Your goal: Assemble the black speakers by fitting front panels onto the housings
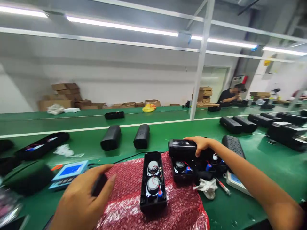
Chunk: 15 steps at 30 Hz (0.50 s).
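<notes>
The right hand [200, 144] clamps a glossy black plastic shell [180, 148] next to open black housings [182, 177], presumably for steadiness. The left hand [80, 195] half-encloses a small black object [99, 185]; its hold cannot be determined. Red plastic bubble wrap [124, 182] likely cushions the black rectangular housing [153, 206] with 2 silver drivers [153, 184].

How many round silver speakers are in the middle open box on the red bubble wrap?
2: the far speaker, toward the far end of the open box, and the near speaker, just in front of it. None looks hidden there.
</notes>
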Tool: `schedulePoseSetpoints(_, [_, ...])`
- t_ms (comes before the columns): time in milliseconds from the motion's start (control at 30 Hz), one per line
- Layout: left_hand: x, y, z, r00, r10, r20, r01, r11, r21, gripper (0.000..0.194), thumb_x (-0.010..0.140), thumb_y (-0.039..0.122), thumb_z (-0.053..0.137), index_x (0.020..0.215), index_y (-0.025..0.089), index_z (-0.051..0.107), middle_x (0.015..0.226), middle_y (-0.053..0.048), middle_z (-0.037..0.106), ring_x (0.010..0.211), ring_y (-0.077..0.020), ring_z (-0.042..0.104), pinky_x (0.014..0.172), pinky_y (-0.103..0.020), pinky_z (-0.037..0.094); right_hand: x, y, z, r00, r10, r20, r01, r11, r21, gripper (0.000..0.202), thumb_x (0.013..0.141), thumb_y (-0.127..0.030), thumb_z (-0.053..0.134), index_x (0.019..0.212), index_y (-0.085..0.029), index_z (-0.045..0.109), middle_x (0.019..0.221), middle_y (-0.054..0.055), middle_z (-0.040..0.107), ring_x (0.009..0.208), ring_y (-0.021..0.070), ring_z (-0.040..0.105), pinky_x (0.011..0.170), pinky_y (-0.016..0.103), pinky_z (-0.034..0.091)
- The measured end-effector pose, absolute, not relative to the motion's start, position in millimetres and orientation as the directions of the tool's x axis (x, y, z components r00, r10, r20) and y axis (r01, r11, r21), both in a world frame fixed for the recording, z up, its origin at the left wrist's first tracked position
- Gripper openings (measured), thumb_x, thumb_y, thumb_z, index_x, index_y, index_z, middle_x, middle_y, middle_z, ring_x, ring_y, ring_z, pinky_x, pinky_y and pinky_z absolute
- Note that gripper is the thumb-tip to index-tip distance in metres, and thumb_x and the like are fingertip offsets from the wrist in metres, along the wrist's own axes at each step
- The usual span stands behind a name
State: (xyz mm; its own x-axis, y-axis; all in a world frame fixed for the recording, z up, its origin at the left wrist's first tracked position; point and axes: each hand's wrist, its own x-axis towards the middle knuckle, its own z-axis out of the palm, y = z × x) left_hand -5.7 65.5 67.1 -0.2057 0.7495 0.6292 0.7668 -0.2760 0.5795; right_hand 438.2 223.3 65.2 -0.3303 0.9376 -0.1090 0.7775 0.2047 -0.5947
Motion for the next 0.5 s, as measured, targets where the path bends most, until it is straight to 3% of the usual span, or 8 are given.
schedulePoseSetpoints(100, [-24, 56, 65, -0.15, 0.944, 0.294, 0.946, 0.051, 0.319, 0.061, 0.072, 0.052, 0.051, 0.126, 0.023, 0.055, 0.117, -0.011, 0.063, 0.107, -0.0329, 0.057, 0.095, -0.047, 0.04, 438, 228, 60, -0.312, 0.933, -0.181, 0.897, 0.226, -0.38, 0.114, 0.034, -0.015, 0.082, 0.14, -0.025, 0.041, 0.14, 0.01, 0.047, 0.127, 0.0341, 0.044, 0.108, 0.046, 0.03])
schedulePoseSetpoints(167, [-44, 57, 53, -0.262, 0.963, 0.058, 0.958, 0.252, 0.138, 0.083, 0.071, 0.056, 0.051, 0.144, 0.021, 0.033, 0.126, -0.019, 0.055, 0.111, -0.0391, 0.055, 0.092, -0.053, 0.04, 432, 232, 57, -0.293, 0.94, -0.172, 0.936, 0.246, -0.253, 0.109, 0.043, -0.021, 0.082, 0.142, -0.021, 0.037, 0.139, 0.017, 0.046, 0.125, 0.0338, 0.046, 0.105, 0.048, 0.034])
schedulePoseSetpoints(233, [-62, 59, 38, -0.326, 0.939, -0.11, 0.942, 0.333, 0.05, 0.097, 0.067, 0.059, 0.056, 0.149, 0.023, 0.019, 0.134, -0.024, 0.045, 0.117, -0.0437, 0.05, 0.09, -0.055, 0.04, 415, 230, 58, -0.288, 0.955, -0.068, 0.947, 0.274, -0.166, 0.098, 0.05, -0.03, 0.081, 0.14, -0.019, 0.041, 0.13, 0.021, 0.053, 0.121, 0.0377, 0.049, 0.1, 0.057, 0.035])
schedulePoseSetpoints(300, [-73, 63, 25, -0.363, 0.919, -0.154, 0.928, 0.372, 0.033, 0.105, 0.061, 0.057, 0.063, 0.149, 0.027, 0.014, 0.142, -0.024, 0.034, 0.118, -0.0442, 0.05, 0.091, -0.053, 0.04, 385, 215, 64, -0.408, 0.906, 0.116, 0.879, 0.424, -0.219, 0.086, 0.057, -0.035, 0.078, 0.136, -0.02, 0.048, 0.127, 0.02, 0.055, 0.12, 0.0382, 0.049, 0.1, 0.058, 0.034])
schedulePoseSetpoints(367, [-81, 68, 16, -0.402, 0.902, -0.155, 0.907, 0.416, 0.07, 0.112, 0.057, 0.054, 0.067, 0.15, 0.027, 0.01, 0.143, -0.024, 0.031, 0.113, -0.0417, 0.054, 0.092, -0.049, 0.041, 346, 190, 74, -0.586, 0.761, 0.279, 0.663, 0.648, -0.375, 0.073, 0.065, -0.039, 0.073, 0.133, -0.025, 0.051, 0.131, 0.014, 0.054, 0.12, 0.0336, 0.05, 0.104, 0.051, 0.035])
schedulePoseSetpoints(433, [-86, 72, 11, -0.428, 0.884, -0.187, 0.88, 0.455, 0.139, 0.118, 0.055, 0.053, 0.07, 0.15, 0.022, 0.008, 0.137, -0.024, 0.04, 0.108, -0.0388, 0.059, 0.091, -0.045, 0.042, 305, 160, 87, -0.67, 0.648, 0.362, 0.43, 0.736, -0.522, 0.06, 0.07, -0.04, 0.07, 0.127, -0.03, 0.057, 0.129, 0.008, 0.057, 0.118, 0.0328, 0.052, 0.102, 0.052, 0.037])
schedulePoseSetpoints(500, [-91, 74, 10, -0.426, 0.878, -0.218, 0.859, 0.468, 0.207, 0.117, 0.054, 0.048, 0.072, 0.15, 0.018, 0.011, 0.128, -0.021, 0.051, 0.105, -0.0365, 0.06, 0.089, -0.041, 0.044, 267, 135, 97, -0.721, 0.545, 0.428, 0.266, 0.788, -0.555, 0.052, 0.071, -0.035, 0.07, 0.122, -0.032, 0.061, 0.122, 0.006, 0.062, 0.112, 0.0325, 0.056, 0.098, 0.052, 0.039])
